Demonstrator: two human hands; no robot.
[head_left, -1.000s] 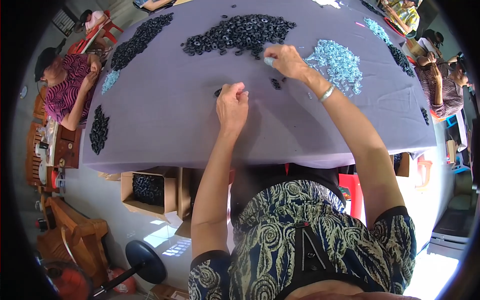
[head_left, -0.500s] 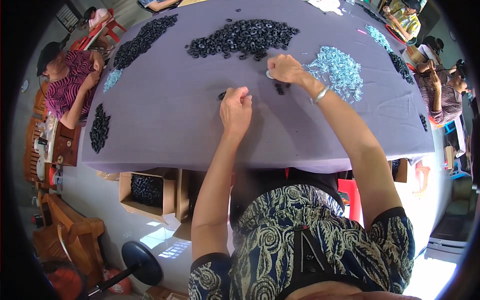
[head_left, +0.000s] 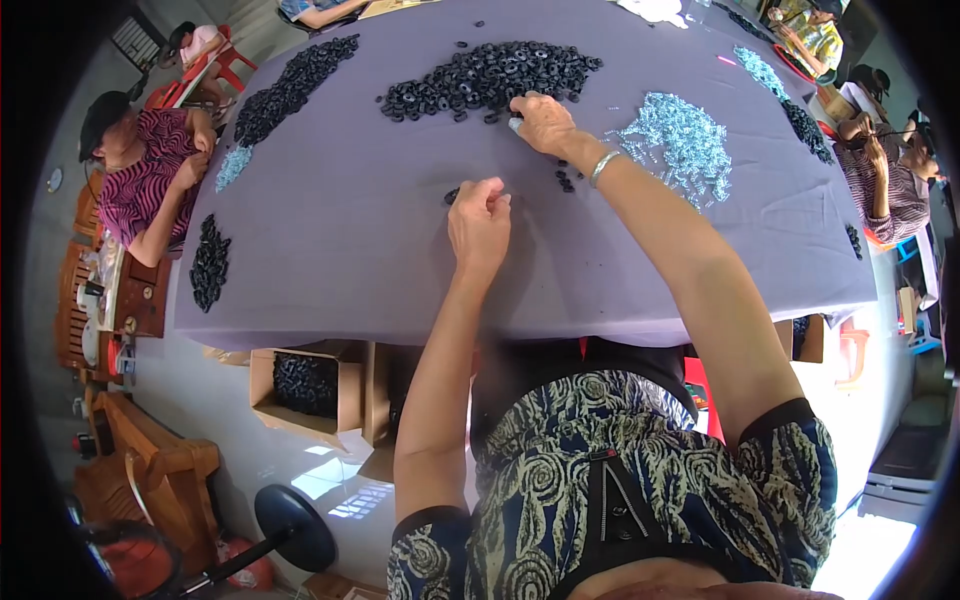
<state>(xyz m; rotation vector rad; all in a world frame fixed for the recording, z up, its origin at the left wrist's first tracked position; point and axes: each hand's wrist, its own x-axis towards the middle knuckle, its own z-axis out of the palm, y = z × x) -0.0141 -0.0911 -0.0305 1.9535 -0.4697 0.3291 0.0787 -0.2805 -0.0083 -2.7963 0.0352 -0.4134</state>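
On the purple cloth-covered table lies a pile of small black ring-shaped pieces point(head_left: 490, 75). At its near edge is my right hand point(head_left: 547, 125), fingers bent down together; what they pinch is hidden. Something pale covers one of its fingertips. My left hand point(head_left: 480, 228) is closed nearer to me, thumb against curled fingers, and I cannot make out what it holds. A dark piece point(head_left: 451, 197) shows just beside its fingers. Several loose black pieces point(head_left: 565, 181) lie below my right wrist. To the right spreads a heap of small clear bluish pieces point(head_left: 682, 140).
More black pieces lie along the left side, one long heap point(head_left: 300, 85) and a smaller one point(head_left: 209, 262). A person in a striped top point(head_left: 150, 180) sits at the left edge; others work at the right. Under the table stands a cardboard box point(head_left: 345, 400) of black pieces.
My right hand has moved left and slightly away from me, from beside the clear pieces to the black pile's near edge. My left hand stays closed in nearly the same place.
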